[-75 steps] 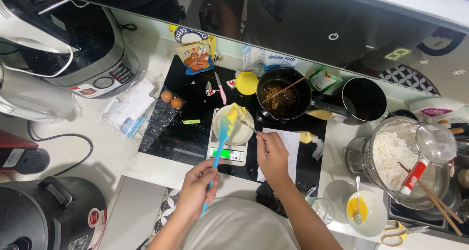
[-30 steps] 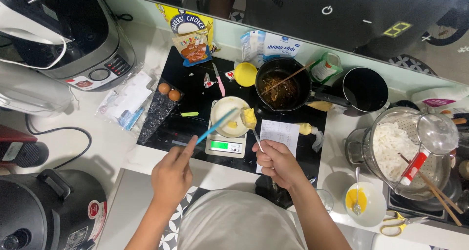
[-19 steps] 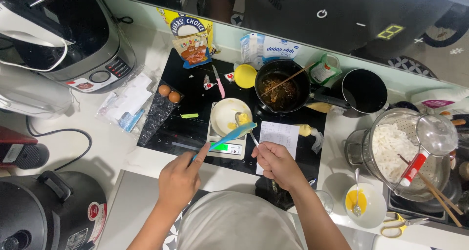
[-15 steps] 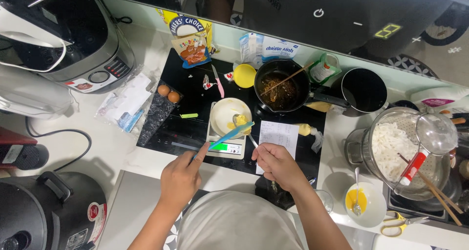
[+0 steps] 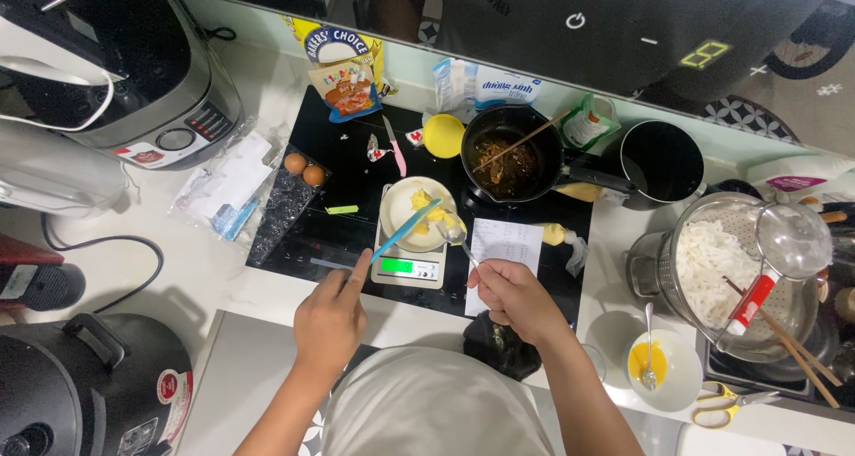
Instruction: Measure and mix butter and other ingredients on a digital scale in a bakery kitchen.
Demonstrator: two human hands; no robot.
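Two tools in play: our left hand (image 5: 331, 318) has its fingers clamped on a blue spatula (image 5: 405, 231), our right hand (image 5: 512, 294) grips a metal spoon (image 5: 452, 234). Both reach into the white bowl (image 5: 398, 215) on the kitchen scale (image 5: 409, 269). Yellow butter pieces (image 5: 420, 201) already lie inside; scale display lit, weighing seemingly unfinished.

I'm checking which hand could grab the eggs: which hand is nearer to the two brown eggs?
Left. The left hand is below and just right of the eggs, holding a blue spatula. The right hand is farther right, beyond the scale, holding a spoon.
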